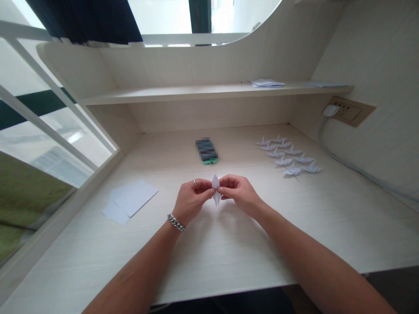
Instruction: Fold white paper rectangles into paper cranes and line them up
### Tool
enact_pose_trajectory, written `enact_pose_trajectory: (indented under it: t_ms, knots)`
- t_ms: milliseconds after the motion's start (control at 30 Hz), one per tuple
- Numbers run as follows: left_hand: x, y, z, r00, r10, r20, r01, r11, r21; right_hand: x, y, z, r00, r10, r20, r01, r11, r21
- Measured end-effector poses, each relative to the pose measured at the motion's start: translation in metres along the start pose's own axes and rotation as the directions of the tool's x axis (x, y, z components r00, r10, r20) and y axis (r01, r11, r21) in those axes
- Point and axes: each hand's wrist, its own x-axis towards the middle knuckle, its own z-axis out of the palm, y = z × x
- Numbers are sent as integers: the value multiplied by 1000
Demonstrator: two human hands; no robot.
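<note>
Between my two hands, above the desk, is a small white folded paper (216,183), narrow and pointed at the top, with split points at the bottom. My left hand (193,198), wearing a ring and a chain bracelet, pinches its left side. On the right side, the thumb and fingers of my right hand (240,194) close on the same paper. Several finished paper cranes (288,157) stand in rows on the desk to the right. Loose white paper sheets (135,198) lie overlapping to the left of my hands.
A phone-like thing with a green edge (209,160), its face pixelated, lies beyond my hands. More papers (266,83) rest on the shelf (183,93). A plug (331,110) sits in the wall socket, its cable (353,165) running down along the right. White bars (49,109) border the left side.
</note>
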Motion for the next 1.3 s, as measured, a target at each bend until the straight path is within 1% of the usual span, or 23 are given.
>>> enact_pose_trajectory:
  t_ms: [100, 333, 467, 600, 700, 833, 967, 1033, 1133, 1300]
  knots:
    - [-1, 3, 0, 1000, -14, 19, 14, 1000, -10, -1, -2, 0, 1000, 14, 15, -14, 999, 29]
    - [-2, 8, 3, 999, -46, 3, 46, 997, -61, -5, -10, 3, 998, 53, 34, -57, 990, 131]
    - [-3, 9, 3, 999, -49, -4, 49, 997, -66, -3, -7, 2, 999, 34, 36, -38, 992, 122]
    - [-3, 9, 2, 998, -58, 14, 58, 997, -58, -2, -3, 1, 999, 12, 37, -15, 997, 80]
    - [-3, 8, 2, 999, -49, 9, 49, 997, -62, -3, -3, 3, 999, 16, 44, -20, 996, 92]
    - [-3, 7, 2, 1000, -22, -14, 21, 997, -72, -4, -6, 5, 1000, 11, 23, -14, 989, 147]
    - [-3, 8, 2, 1000, 4, 19, -3, 999, -49, -5, -9, 4, 999, 31, 42, -38, 983, 179]
    - [-3, 9, 1, 999, 28, 26, -28, 1000, -10, -5, -9, 3, 998, 40, 39, -46, 987, 152]
    - [-3, 9, 0, 1000, 22, 15, -22, 1000, 9, -4, -6, 3, 1000, -5, 5, 5, 998, 63]
    - [-2, 7, -1, 999, -45, 19, 47, 992, -114, -2, 2, 2, 992, -126, -21, 125, 992, -25]
